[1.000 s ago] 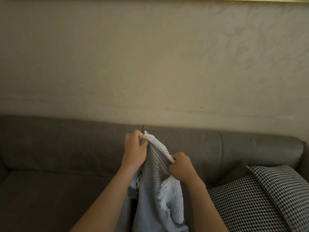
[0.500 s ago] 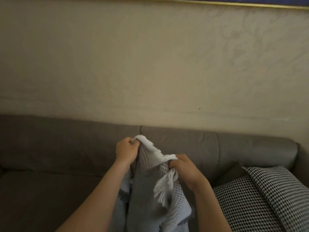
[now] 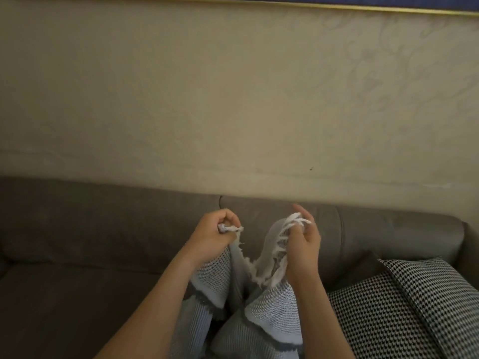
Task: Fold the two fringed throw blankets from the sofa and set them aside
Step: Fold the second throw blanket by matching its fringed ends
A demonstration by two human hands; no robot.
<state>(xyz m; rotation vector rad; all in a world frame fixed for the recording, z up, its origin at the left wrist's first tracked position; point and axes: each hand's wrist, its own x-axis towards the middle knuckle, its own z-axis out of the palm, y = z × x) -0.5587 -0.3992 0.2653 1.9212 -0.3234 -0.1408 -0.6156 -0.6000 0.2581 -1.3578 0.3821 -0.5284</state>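
In front of the sofa [image 3: 103, 229], we see both bare forearms reaching forward and holding up a pale grey-blue knitted throw blanket [image 3: 269, 307] above the seat. The left hand [image 3: 215, 237] is closed into a fist round a bunched corner of the cloth, and a small white tuft pokes out beside the thumb. The right hand [image 3: 302, 244] grips the fringed edge more loosely: its fingers are partly curled, one points upward, and strands of the white fringe [image 3: 282, 237] lie across and between them. Between the two hands the edge sags in a shallow dip, and the rest of the blanket hangs down in two folds between the forearms, out of view at the bottom. Whether those folds belong to one blanket or two, we cannot tell. Two black-and-white houndstooth cushions [image 3: 388, 320] lean at the right end of the seat, just beside the right forearm. Behind the sofa rises a beige wall [image 3: 233, 99] with a faint floral pattern, and a gold picture frame edge [image 3: 363, 7] runs along the top.
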